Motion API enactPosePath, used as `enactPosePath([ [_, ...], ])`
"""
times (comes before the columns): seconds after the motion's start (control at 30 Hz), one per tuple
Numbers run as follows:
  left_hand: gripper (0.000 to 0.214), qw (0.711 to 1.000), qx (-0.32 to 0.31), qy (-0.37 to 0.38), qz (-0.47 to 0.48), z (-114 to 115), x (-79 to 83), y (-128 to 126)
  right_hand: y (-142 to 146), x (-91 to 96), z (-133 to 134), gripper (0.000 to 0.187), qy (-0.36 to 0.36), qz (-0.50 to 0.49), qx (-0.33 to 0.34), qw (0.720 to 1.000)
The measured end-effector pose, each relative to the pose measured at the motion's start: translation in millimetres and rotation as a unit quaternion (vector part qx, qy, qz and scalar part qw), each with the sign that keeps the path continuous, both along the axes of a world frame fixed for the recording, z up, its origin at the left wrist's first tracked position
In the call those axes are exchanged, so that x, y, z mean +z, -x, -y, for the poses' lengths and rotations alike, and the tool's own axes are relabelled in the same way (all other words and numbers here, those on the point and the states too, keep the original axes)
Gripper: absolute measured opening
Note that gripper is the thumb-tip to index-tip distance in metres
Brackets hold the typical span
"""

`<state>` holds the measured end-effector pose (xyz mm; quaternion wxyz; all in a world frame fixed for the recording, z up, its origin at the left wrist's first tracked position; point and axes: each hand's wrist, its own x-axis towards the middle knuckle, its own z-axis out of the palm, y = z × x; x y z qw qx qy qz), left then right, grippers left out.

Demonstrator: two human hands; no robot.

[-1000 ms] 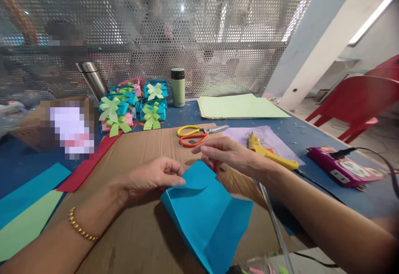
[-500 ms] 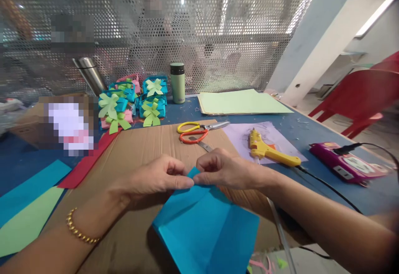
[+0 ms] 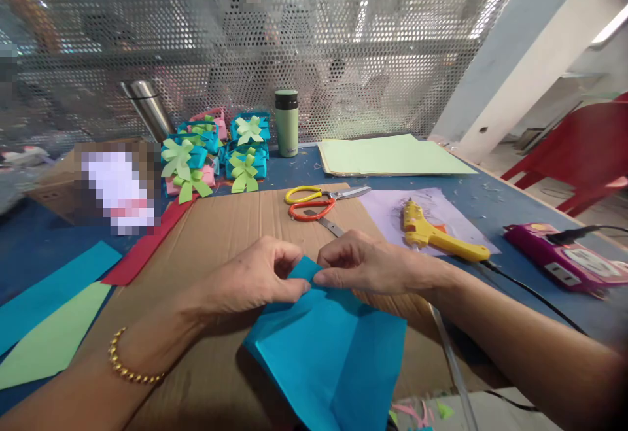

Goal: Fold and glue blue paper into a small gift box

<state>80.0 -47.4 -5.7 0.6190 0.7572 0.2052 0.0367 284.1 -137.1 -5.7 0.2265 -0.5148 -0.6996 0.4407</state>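
A creased sheet of blue paper is held up over the near part of the cardboard, its lower end running past the bottom of the view. My left hand pinches its far edge from the left, thumb on top and fingers behind. From the right, my right hand grips the same edge, its thumb close to the left one. A folded corner of the paper sticks up between both hands. Just beyond them lie scissors with one yellow and one orange handle, partly over a flat metal blade.
A yellow glue gun lies on lilac paper, its cord leading right past a purple power strip. Small paper baskets, a green tumbler, a steel flask and pale green sheets stand behind. Paper strips lie left.
The view has shifted slightly, so the table items sit a little farther right. Both hands keep their pinch on the blue paper, with their thumbs slightly farther apart.
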Motion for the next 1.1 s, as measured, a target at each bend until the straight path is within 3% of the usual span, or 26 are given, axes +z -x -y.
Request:
enactPosePath([
  [0.27,0.018,1.000,-0.020,-0.014,-0.011,-0.6,2.5,0.9,4.3,4.0,4.4,0.034,0.001,0.015,-0.015,1.000],
  [0.43,0.011,0.996,-0.056,0.065,-0.012,-0.4,-0.5,1.6,7.4,6.3,6.6,0.029,0.006,0.014,-0.017,1.000],
  [0.57,0.012,0.995,-0.042,0.095,-0.011,0.0,-3.2,1.7,8.2,6.7,5.6,0.028,0.005,0.009,-0.016,1.000],
  [0.77,0.009,0.997,-0.020,0.078,-0.004,1.2,-4.3,1.0,8.6,6.1,3.7,0.033,-0.011,0.015,-0.023,1.000],
  [1.1,0.017,0.993,-0.038,0.112,-0.001,3.9,-3.4,0.2,11.4,8.0,6.3,0.028,-0.017,0.040,-0.014,0.999],
])
